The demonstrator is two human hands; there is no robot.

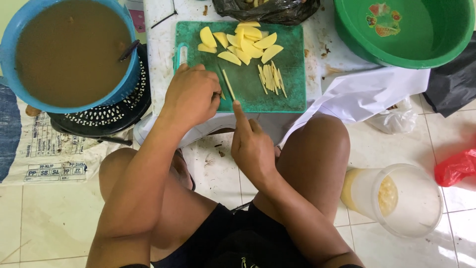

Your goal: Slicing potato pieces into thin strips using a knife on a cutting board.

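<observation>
Green cutting board [292, 94] is the landmark; everything placed off it. Left hand [191, 94] sits on the board's near-left corner, curled tight, fingers pinching a pale potato piece [228, 83] that pokes out toward the board's middle. Only a thin strip of it shows past the fingers. Right hand [253, 146] hangs just off the board's near edge, index finger stretched straight forward, tip on the edge; it looks closed around a knife handle, but the knife itself is hard to make out, so cannot tell for sure what it holds.

Key relation: the potato piece lies just ahead of the right index fingertip, slightly left of it, long axis running away from the person and tilted a bit left. The left hand is already on it; the right hand is close but apart from it.

Further out on the board: thin potato sticks [271, 78] at centre, thicker yellow slices [245, 43] at the far edge. Beyond the far edge, a black plastic bag [267, 10]. Left of the board, a blue basin [74, 52] of brown water on a black basket. Right and beyond, a green basin [404, 32]. Right and nearer, on the tiled floor, a clear plastic container [401, 198].
</observation>
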